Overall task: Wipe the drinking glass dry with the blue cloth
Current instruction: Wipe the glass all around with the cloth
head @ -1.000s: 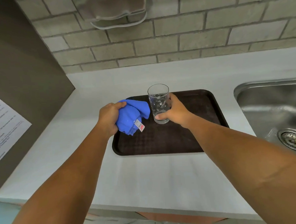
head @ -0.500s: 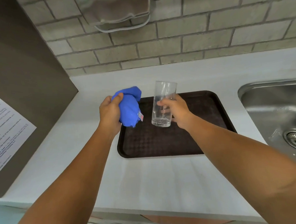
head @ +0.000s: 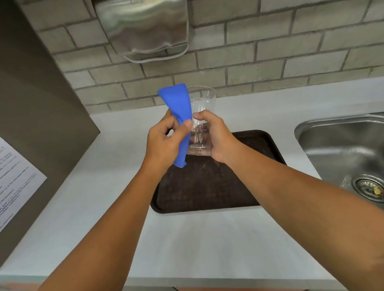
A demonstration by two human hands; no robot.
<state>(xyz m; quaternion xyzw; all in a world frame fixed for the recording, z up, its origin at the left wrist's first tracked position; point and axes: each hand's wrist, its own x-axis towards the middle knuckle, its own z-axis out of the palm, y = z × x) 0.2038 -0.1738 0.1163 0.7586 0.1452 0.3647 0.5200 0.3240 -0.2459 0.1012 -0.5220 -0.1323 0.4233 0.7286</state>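
Note:
I hold a clear drinking glass upright in the air above the dark brown tray. My right hand wraps its lower half from the right. My left hand pinches the blue cloth between thumb and fingers. The cloth stands up along the glass's left side, reaching its rim, and its lower end hangs below my hand. Cloth and glass touch on the left wall of the glass.
A steel sink with a drain strainer lies to the right. A steel dispenser hangs on the brick wall. A brown side panel with a printed sheet stands at the left. The pale counter extends toward me.
Both hands rose off the tray with the glass and cloth. The cloth moved right, from apart to against the glass's left side, and now stretches up to the rim.

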